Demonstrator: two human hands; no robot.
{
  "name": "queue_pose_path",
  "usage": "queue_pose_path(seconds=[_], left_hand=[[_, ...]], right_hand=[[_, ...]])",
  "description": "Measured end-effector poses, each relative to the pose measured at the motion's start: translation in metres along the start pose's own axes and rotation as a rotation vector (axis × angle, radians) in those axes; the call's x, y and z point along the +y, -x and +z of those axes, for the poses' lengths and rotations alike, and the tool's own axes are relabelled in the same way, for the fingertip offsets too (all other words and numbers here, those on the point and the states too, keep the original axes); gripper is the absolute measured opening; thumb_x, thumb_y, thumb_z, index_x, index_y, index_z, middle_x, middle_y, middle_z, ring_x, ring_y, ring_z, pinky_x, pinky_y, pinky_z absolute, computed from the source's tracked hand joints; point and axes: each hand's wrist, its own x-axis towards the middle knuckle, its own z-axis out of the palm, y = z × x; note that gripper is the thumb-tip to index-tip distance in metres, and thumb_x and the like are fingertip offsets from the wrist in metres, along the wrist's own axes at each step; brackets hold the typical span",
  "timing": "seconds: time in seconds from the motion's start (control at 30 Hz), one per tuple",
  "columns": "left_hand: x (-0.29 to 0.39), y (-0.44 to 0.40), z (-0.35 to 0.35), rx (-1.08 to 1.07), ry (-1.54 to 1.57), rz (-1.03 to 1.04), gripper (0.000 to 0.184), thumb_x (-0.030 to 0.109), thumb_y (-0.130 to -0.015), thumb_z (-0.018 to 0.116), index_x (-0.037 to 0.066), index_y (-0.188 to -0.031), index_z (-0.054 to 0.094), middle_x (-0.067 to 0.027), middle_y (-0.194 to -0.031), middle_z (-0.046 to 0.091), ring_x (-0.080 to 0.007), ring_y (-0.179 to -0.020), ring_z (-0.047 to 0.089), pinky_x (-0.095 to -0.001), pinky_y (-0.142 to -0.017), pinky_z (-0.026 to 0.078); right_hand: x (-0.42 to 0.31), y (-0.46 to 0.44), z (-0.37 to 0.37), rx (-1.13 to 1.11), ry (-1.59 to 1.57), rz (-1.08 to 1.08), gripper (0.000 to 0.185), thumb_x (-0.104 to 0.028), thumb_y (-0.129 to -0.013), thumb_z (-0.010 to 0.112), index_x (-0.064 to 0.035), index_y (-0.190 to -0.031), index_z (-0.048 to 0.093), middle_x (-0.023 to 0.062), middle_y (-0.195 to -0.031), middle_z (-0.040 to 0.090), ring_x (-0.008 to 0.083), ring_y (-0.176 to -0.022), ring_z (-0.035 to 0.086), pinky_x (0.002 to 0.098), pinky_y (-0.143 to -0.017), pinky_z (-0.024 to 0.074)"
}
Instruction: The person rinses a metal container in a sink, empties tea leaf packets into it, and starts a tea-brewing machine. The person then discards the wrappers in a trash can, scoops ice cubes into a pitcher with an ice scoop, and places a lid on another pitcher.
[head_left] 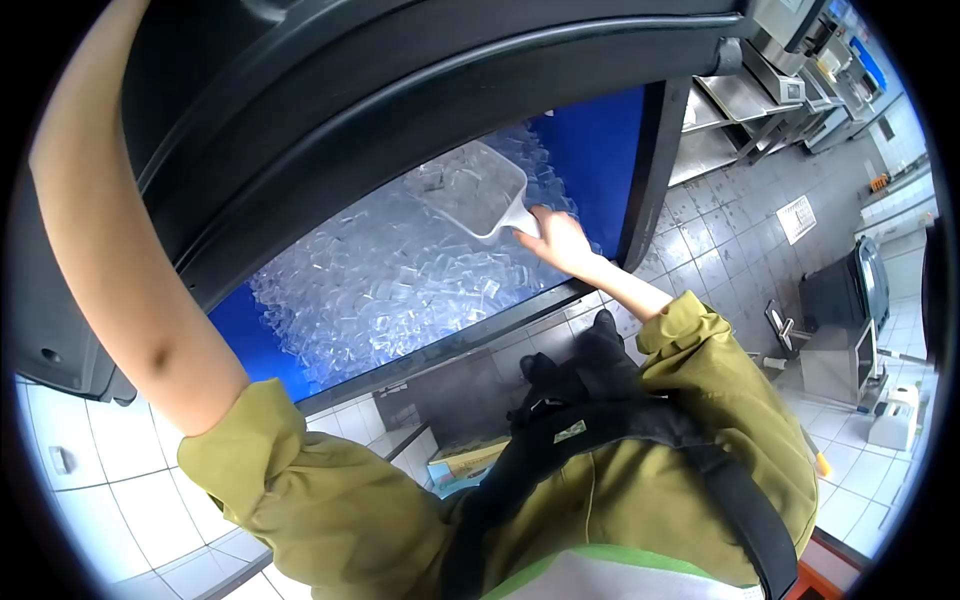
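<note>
My right hand (560, 241) is wrapped round the handle of a clear plastic ice scoop (509, 168). The scoop rests among the ice cubes (400, 275), and some cubes lie in its bowl. The ice fills a blue-lined bin (600, 165) of an ice machine. My left arm reaches up along the raised black lid (400, 105) and leaves the top of the view. My left hand is beyond the frame, so what it touches does not show.
The bin's black front edge (450, 345) runs below the ice. Steel shelves (715, 120) stand to the right, with a scale (788, 90) on top. A dark trash bin (850, 285) and a floor drain (797, 219) are on the right. A box (465, 462) lies low near my body.
</note>
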Motion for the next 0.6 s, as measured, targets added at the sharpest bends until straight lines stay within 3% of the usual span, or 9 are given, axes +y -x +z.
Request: queue_pose_path(seconds=[0.3,0.6], left_hand=[[0.011,-0.004,0.016,0.003,0.007,0.021,0.053,0.043,-0.083,0.053,-0.009,-0.095,0.047,-0.0218,-0.091,0.054,-0.0336,-0.081,0.055,-0.0416,-0.070,0.047],[0.024,-0.024,0.027,0.002,-0.020,0.124,0.050,0.041,-0.083,0.053,-0.008,-0.091,0.050,-0.0219,-0.087,0.056,-0.0345,-0.078,0.056,-0.0424,-0.069,0.047]], right_hand=[[-0.021,0.075,-0.096,-0.060,-0.106,-0.028,0.034,-0.031,-0.074,0.062,0.0006,-0.085,0.055,0.0196,-0.070,0.059,0.0346,-0.068,0.059,0.0402,-0.061,0.0458],[-0.029,0.162,-0.220,-0.234,-0.273,0.190,0.030,-0.017,-0.071,0.067,0.0026,-0.090,0.055,0.0161,-0.065,0.058,0.0232,-0.059,0.059,0.0298,-0.055,0.0436]])
